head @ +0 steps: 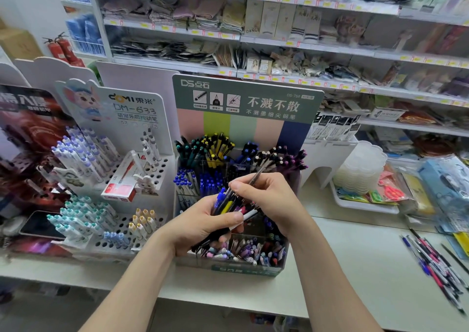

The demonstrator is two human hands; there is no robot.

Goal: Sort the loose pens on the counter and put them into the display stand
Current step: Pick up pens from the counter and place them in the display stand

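Both hands were positioned directly in front of the display stand, above its front compartments and close together, nearly touching. The left hand was curled around one bundle of pens, gripped near the middle, with the clip ends pointing up toward the stand's header. Blue, yellow, black, white and pink barrels were visible in the bundle; their exact number could not be counted because the fingers covered part of them. The right hand pinched one single pen between thumb and fingers. This pen was dark and slim, and it slanted up and away from the bundle toward the stand's rear rows.

One heap of loose pens lay on the counter, well to the right of the display stand and well apart from both hands. The heap was blurred, so no count could be taken.

The stand's header carried five vertical colour stripes. The rear compartments held pens grouped by colour: teal, yellow, blue, black with pale ends, and purple. The front compartments held mixed pastel pens.

Just to the left of the display stand stood one white perforated stand with one red box lying on it. To the right of the display stand stood one stack of clear containers. Two fire extinguishers stood far behind and to the left.
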